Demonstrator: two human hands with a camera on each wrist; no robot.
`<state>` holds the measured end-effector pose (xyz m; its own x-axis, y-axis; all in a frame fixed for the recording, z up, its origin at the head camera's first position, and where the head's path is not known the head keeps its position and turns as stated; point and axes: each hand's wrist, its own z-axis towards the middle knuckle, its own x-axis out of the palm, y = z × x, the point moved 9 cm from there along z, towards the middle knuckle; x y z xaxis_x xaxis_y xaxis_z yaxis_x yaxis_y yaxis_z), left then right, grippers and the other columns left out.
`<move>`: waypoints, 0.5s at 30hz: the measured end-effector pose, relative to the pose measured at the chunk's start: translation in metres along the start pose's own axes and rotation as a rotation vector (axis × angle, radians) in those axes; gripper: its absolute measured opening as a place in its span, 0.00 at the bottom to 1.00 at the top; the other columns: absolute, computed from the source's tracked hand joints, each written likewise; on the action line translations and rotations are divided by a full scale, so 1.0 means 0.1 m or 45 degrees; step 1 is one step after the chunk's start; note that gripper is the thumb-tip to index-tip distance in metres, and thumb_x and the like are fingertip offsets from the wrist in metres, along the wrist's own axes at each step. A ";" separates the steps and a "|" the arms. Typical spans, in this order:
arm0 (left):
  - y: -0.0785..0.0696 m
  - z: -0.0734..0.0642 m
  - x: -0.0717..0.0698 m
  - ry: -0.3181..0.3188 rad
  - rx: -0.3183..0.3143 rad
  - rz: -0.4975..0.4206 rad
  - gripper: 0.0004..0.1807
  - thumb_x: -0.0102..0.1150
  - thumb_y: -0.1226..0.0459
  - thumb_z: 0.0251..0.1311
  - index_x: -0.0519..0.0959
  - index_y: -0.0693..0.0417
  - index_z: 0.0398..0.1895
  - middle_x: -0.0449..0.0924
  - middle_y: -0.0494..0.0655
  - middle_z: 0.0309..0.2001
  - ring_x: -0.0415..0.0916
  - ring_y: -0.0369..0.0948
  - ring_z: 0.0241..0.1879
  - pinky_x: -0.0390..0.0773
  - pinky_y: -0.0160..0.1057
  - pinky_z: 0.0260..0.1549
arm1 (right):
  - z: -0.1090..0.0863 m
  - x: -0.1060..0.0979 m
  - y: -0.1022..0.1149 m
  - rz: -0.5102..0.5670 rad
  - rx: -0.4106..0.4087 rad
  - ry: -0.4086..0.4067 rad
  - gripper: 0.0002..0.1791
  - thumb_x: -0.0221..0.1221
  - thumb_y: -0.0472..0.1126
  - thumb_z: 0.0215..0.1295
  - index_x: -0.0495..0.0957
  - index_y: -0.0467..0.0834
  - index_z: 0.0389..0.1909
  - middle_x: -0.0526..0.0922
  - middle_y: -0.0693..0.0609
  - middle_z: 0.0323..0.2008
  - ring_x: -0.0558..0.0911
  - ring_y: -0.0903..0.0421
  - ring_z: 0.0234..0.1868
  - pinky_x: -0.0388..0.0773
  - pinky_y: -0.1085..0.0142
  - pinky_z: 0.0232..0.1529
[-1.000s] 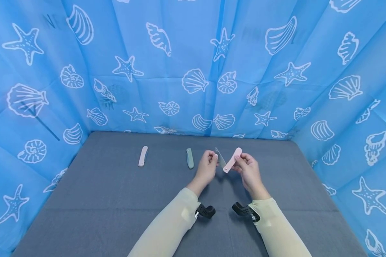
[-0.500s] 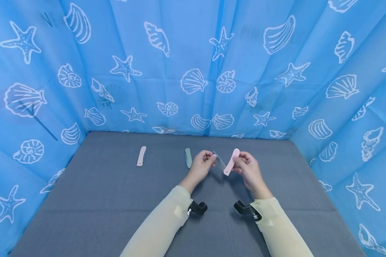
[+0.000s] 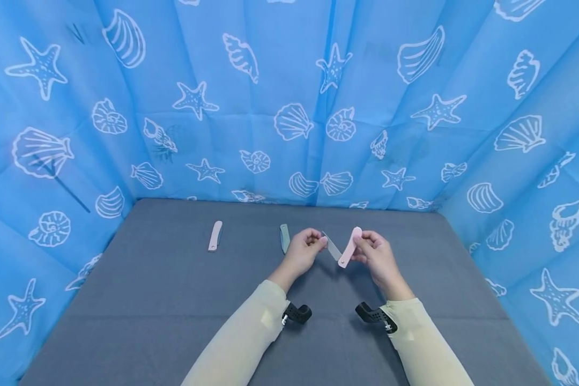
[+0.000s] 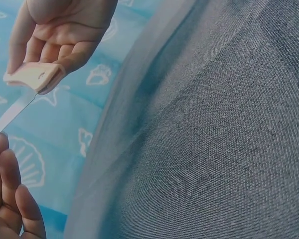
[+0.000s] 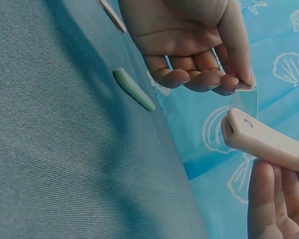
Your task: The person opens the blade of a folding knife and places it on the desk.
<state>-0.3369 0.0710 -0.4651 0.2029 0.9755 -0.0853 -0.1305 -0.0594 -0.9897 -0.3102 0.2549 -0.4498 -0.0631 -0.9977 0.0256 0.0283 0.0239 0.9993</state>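
Above the table, both hands work on a pink folding knife [image 3: 349, 247], its blade [image 3: 333, 248] swung out so blade and handle form a V with the pivot lowest. My right hand [image 3: 378, 260] grips the handle between thumb and fingers. Thumb and fingertips of my left hand [image 3: 301, 252] pinch the blade near its tip. In the left wrist view the blade [image 4: 12, 114] runs from the pink handle [image 4: 35, 75] down to the left fingertips. The right wrist view shows the handle's pivot end [image 5: 249, 124] close up, with the left hand [image 5: 199, 55] above it.
A green folding knife [image 3: 284, 236] lies on the grey cloth-covered table [image 3: 173, 300] just left of my left hand, partly covered by it. Farther left is another pink folding knife [image 3: 215, 236]. A blue curtain [image 3: 251, 107] with white shell prints stands behind and on both sides.
The held knife has come slightly lower, nearer to me, and the left hand sits a bit farther left. The blade looked edge-on half a second ago; now its flat side shows.
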 end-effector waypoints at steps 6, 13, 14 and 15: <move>-0.01 -0.02 -0.02 -0.015 -0.023 0.035 0.07 0.59 0.62 0.71 0.79 0.57 0.38 0.79 0.44 0.31 0.79 0.39 0.33 0.77 0.36 0.32 | 0.01 0.00 -0.02 -0.041 -0.010 -0.001 0.14 0.53 0.37 0.77 0.69 0.28 0.48 0.77 0.50 0.31 0.82 0.60 0.29 0.84 0.67 0.31; 0.00 -0.02 -0.02 -0.036 -0.008 0.002 0.07 0.58 0.63 0.71 0.79 0.58 0.39 0.79 0.45 0.32 0.79 0.38 0.34 0.80 0.36 0.34 | 0.01 -0.02 -0.03 -0.014 -0.006 -0.035 0.14 0.53 0.37 0.77 0.69 0.27 0.50 0.77 0.50 0.32 0.82 0.59 0.30 0.84 0.66 0.32; -0.01 -0.01 -0.02 -0.039 -0.010 0.000 0.07 0.58 0.63 0.71 0.79 0.58 0.39 0.79 0.44 0.32 0.79 0.38 0.34 0.80 0.36 0.34 | 0.00 -0.02 -0.03 -0.006 -0.001 -0.041 0.14 0.53 0.37 0.77 0.69 0.28 0.50 0.77 0.50 0.32 0.82 0.59 0.31 0.84 0.66 0.33; -0.01 -0.01 -0.02 -0.041 -0.012 -0.001 0.07 0.58 0.63 0.71 0.79 0.58 0.39 0.79 0.44 0.32 0.79 0.38 0.33 0.80 0.37 0.34 | 0.00 -0.03 -0.03 -0.001 0.000 -0.049 0.14 0.53 0.37 0.77 0.69 0.28 0.49 0.77 0.50 0.32 0.82 0.59 0.31 0.84 0.66 0.33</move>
<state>-0.3358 0.0691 -0.4644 0.1721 0.9818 -0.0806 -0.1208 -0.0602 -0.9909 -0.3104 0.2577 -0.4533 -0.1017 -0.9945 0.0260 0.0279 0.0233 0.9993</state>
